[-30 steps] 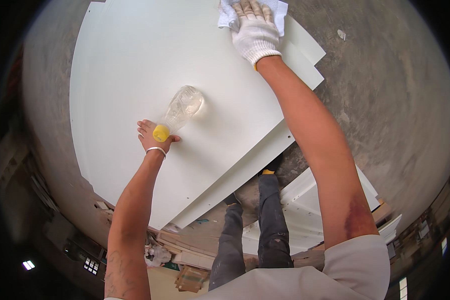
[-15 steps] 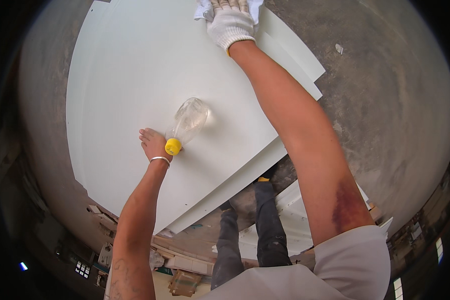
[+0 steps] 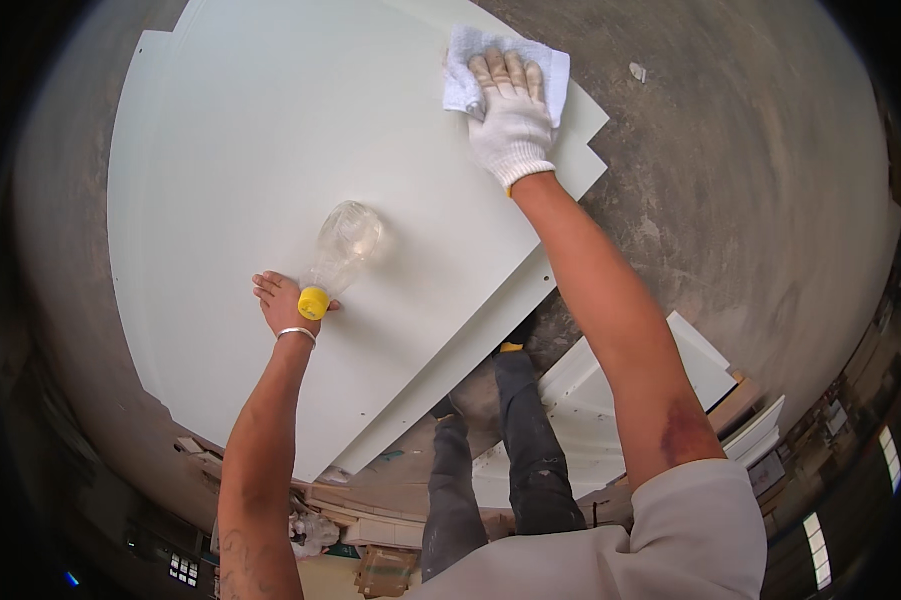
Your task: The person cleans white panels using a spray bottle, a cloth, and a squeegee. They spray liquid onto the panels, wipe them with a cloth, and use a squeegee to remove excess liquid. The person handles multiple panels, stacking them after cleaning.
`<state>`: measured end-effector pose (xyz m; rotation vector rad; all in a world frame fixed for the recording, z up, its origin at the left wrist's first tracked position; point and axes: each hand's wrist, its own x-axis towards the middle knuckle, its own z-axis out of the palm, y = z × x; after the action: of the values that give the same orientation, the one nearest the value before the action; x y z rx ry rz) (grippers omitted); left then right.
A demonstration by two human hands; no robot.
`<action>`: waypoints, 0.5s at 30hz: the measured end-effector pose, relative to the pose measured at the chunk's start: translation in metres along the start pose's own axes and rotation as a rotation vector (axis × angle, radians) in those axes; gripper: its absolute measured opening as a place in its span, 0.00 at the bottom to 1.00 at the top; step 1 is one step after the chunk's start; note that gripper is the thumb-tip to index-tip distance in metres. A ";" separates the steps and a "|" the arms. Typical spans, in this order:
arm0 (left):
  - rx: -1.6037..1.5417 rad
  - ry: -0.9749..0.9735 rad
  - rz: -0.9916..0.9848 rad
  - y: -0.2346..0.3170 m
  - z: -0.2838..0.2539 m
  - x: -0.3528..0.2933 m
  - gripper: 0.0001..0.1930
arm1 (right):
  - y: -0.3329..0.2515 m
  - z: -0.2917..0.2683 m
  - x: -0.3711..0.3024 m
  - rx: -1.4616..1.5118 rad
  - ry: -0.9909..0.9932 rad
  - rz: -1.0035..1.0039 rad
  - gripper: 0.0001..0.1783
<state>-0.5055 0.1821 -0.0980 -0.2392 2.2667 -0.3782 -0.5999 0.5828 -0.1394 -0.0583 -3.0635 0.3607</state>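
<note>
My right hand (image 3: 516, 125), in a white knitted glove, lies flat with fingers stretched over a folded white cloth (image 3: 553, 75). It presses the cloth onto a large white sheet panel (image 3: 221, 130) near its far right edge. Bare, with a bangle at the wrist, my left hand (image 3: 279, 298) has its fingers spread on the panel. A clear plastic bottle (image 3: 349, 235) with a yellow cap (image 3: 314, 303) overlaps that hand, its neck crossing in front between thumb and fingers. The fingers do not wrap round it. What the bottle rests on is hidden.
A second white panel (image 3: 481, 355) shows beneath the first, with its edge toward my legs. More white panels (image 3: 561, 430) lie behind my legs. Cardboard (image 3: 386, 572) and a clear plastic bag (image 3: 314, 533) are at the bottom. A small pale scrap (image 3: 638, 72) lies on the concrete floor.
My right hand has drawn the cloth back toward me and right along the panel's edge. The left hand and bottle keep their place on the panel, while the whole view has shifted slightly.
</note>
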 end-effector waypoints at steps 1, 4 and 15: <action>-0.005 0.008 -0.005 0.000 0.000 0.001 0.78 | 0.016 -0.010 -0.021 -0.059 -0.059 0.046 0.37; -0.035 0.037 0.007 0.000 0.003 0.004 0.80 | 0.069 -0.027 -0.099 -0.169 -0.217 0.344 0.38; -0.013 -0.001 0.010 0.005 -0.005 0.005 0.77 | 0.045 -0.028 -0.130 0.336 0.178 0.530 0.33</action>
<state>-0.5126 0.1864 -0.1001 -0.2349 2.2689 -0.3587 -0.4667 0.6268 -0.1293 -0.8402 -2.7225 0.8357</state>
